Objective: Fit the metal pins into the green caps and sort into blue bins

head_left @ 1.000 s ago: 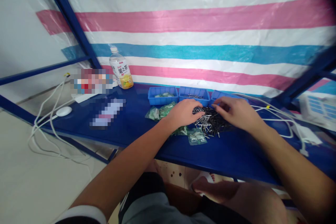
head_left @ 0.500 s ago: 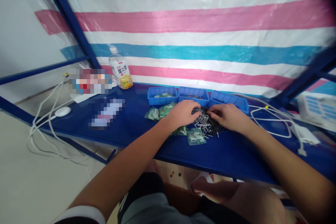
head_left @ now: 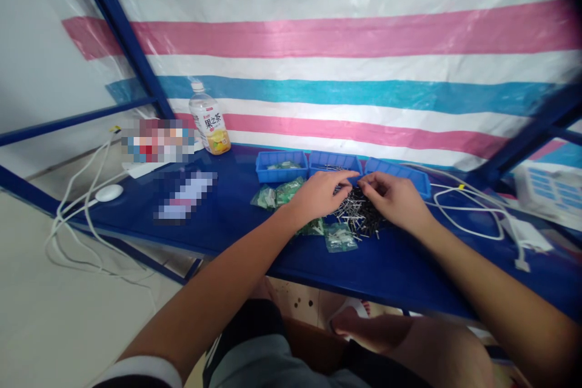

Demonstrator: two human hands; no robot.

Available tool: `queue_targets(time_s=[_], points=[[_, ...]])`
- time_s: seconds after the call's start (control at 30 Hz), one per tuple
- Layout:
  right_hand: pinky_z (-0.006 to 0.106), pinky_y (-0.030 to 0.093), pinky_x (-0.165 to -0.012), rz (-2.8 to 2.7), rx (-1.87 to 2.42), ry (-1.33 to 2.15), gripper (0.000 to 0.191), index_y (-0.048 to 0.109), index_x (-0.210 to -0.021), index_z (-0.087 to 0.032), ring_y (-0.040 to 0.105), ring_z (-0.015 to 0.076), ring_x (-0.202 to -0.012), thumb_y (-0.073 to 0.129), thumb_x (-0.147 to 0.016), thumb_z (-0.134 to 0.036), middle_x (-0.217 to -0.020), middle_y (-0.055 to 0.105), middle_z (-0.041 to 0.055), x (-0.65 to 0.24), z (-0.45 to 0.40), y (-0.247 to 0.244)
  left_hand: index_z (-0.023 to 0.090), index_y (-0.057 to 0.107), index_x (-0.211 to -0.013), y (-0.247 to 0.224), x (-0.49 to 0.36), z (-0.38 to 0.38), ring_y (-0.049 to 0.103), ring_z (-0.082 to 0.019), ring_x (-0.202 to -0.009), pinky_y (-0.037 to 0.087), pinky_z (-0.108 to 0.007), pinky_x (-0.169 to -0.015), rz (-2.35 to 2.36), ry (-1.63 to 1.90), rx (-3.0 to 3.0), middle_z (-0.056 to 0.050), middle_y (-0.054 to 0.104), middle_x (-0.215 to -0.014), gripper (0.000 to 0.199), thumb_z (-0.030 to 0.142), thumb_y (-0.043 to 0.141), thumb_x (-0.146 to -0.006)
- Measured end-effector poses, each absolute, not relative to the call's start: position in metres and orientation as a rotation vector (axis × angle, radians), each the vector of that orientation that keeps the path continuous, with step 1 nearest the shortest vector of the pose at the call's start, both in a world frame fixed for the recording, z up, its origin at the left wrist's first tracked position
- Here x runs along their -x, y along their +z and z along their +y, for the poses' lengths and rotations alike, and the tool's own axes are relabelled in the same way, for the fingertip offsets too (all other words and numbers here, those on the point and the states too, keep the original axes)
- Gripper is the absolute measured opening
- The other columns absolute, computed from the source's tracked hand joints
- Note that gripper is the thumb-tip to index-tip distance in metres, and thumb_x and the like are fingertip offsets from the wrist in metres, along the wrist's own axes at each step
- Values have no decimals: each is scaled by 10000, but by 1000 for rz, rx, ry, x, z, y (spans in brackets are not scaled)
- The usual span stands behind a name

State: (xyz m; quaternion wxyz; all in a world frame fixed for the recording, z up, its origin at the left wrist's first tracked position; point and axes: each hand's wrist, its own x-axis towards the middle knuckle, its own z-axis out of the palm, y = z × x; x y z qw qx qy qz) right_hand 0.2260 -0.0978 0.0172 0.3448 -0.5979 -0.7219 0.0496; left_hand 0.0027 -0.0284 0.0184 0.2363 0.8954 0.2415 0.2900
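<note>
A pile of thin silver and black metal pieces, which look like screws or pins (head_left: 359, 213), lies on the blue tabletop (head_left: 254, 230). Over its left side is my left hand (head_left: 318, 194), index finger stretched out and thumb apart, with nothing visible between them. At the pile's upper right edge, my right hand (head_left: 393, 199) has thumb and fingertips pinched together; whatever they hold is too small to make out. Small green-tinted clear plastic bags (head_left: 341, 237) lie in front of the pile and left of it, partly under my left wrist.
Three blue bins stand behind the pile: the left bin (head_left: 282, 179) holds small bags, the middle bin (head_left: 313, 163) metal pieces, the right bin (head_left: 418, 185) is partly hidden. A drink bottle (head_left: 210, 121) stands at back left. White cables (head_left: 473, 235) and a power strip (head_left: 531, 235) lie right.
My right hand has lifted slightly up and left, its fingertips now pinched near the left ones. My left index finger has straightened out to the right.
</note>
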Motion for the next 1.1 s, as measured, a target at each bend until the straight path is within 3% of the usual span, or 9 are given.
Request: queue_targets(time_s=[0.17,0.33,0.6,0.8,1.0,1.1], points=[[311,463,-572,-1858,1505,204,281,733,-963,-222,616,180,-553,601,-996,-468,-699,734,16,-219,-100,19,231,734,-1339,19,-6,-27,726,-244,-1215,564,-432,-1095,557,865,-2504,-87,784,-1304,378,190,538,-1018],[305,476,-593,-1851,1465,241,285,735,-975,-219,634,182,-591,607,-1002,-472,-719,734,17,-217,-100,18,229,745,-1294,20,-9,-28,751,-224,-1160,608,-414,-1046,610,889,-2365,-86,778,-1330,336,199,545,-1026],[312,472,-570,-1858,1436,327,328,772,-1037,-218,617,177,-598,636,-1004,-515,-731,730,17,-217,-102,19,222,681,-1055,22,-8,-26,776,-206,-1065,637,-404,-1004,645,1080,-2091,-84,815,-1114,63,265,658,-1015],[329,490,-595,-1831,1420,313,307,767,-1019,-231,617,182,-620,643,-1008,-512,-752,718,19,-217,-103,19,254,491,-1049,25,-6,-26,787,-208,-1019,650,-393,-945,678,1094,-1945,-76,805,-1076,264,287,737,-960],[331,569,-652,-1736,1240,333,380,720,-1297,-262,664,199,-758,699,-989,-484,-905,722,44,-215,-105,20,266,511,-1102,29,-5,-33,778,-211,-1035,633,-390,-965,601,1050,-2110,-61,807,-1095,264,213,713,-939],[350,599,-713,-1826,1214,264,281,779,-1204,-275,694,214,-854,683,-1007,-449,-989,738,66,-215,-107,23,259,539,-1131,28,-5,-34,775,-206,-1026,619,-375,-965,594,1018,-2202,-51,814,-1079,257,192,697,-939]])
